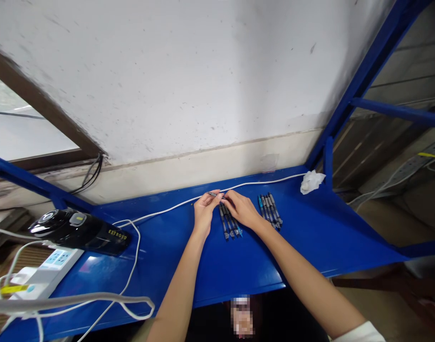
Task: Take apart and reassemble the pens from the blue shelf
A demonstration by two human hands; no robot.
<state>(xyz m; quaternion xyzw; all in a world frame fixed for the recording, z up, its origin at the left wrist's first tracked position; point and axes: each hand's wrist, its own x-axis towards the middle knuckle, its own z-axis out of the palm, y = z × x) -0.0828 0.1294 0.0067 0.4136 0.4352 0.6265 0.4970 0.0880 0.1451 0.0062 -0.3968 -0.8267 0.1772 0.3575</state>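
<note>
Pen (216, 194) Lay Crosswise Between Two Hands

The left hand (203, 211) and the right hand (241, 208) each had fingertips pinched on the slim, dark pen, just above the blue bench (235, 273) near its wall side. Its long axis ran left to right across the view, the right end slightly lower; which end carried the writing point was too small to tell.

Below the hands, a row of pens (229, 227) lay side by side, their long axes running away from the person, the far ends partly covered by the right hand. One showed light blue at its near end. A second row of pens (270, 211) lay right of the right hand, likewise pointing toward the wall (189, 85), with far ends leaning left and one capped in blue.

The bench had a smooth, glossy painted surface. A thin white cable (174, 205) curved along its back to a crumpled, papery tissue (312, 182). On the left, a shiny black cylindrical bottle (91, 233) lay tilted behind a boxy white power strip (50, 270). The wall was pale and speckled.
</note>
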